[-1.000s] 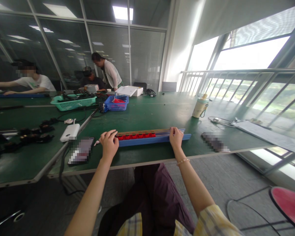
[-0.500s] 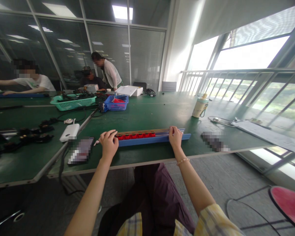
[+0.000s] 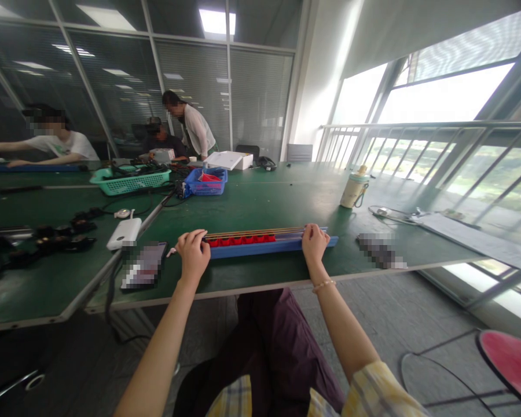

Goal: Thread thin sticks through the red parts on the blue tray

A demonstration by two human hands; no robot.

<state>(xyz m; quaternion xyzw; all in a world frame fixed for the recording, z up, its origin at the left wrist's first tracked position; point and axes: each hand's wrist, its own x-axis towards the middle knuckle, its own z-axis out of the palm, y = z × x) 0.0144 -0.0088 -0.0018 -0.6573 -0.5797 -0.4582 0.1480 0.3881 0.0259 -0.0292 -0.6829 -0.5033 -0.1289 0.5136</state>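
Left grip (image 3: pixel 193 250) curled at blue channel (image 3: pixel 256 249), right grip (image 3: pixel 314 243) narrow by thin yellowish rods (image 3: pixel 247 233), holds unclear

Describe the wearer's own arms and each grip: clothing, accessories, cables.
Left grip and right grip: bare hands, ungloved. Right wrist: slim, pale, beaded-looking bracelet. Right arm: loose yellow plaid sleeve. Left forearm: nothing worn where visible. No cables attached.
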